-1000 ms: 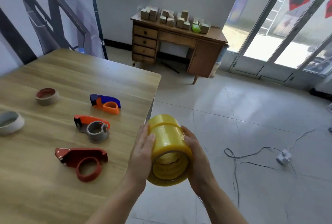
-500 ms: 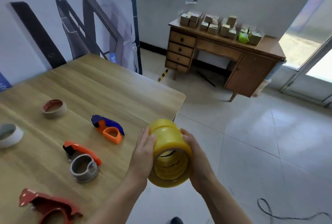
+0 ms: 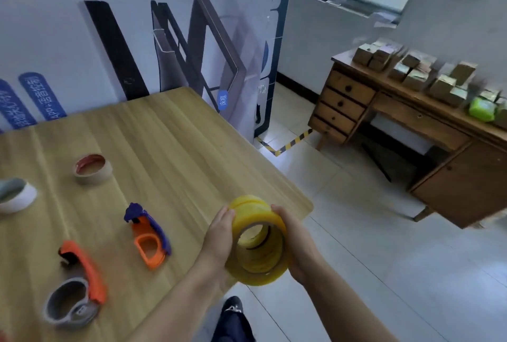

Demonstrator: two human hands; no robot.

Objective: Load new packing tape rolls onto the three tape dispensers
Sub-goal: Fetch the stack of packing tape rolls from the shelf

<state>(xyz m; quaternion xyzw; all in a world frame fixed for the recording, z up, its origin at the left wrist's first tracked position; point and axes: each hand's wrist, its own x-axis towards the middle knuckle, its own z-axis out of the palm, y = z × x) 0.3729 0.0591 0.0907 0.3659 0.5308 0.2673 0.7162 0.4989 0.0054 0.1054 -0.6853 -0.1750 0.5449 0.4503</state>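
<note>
The tape stack (image 3: 258, 243) is translucent yellow, several rolls set end to end, its hollow core facing the camera. It hangs above the table (image 3: 175, 155) corner, clamped sideways between the left hand (image 3: 219, 237) and right hand (image 3: 297, 243), palms flat against its sides. Two dispensers, blue-orange (image 3: 148, 237) and orange-grey (image 3: 76, 287), lie on the table.

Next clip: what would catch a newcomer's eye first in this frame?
The stack of yellow tape rolls dominates, held low in the centre between the left hand and right hand, over the near corner of the wooden table. Left of it on the table lie a purple-and-orange dispenser and an orange-and-grey dispenser.
</note>
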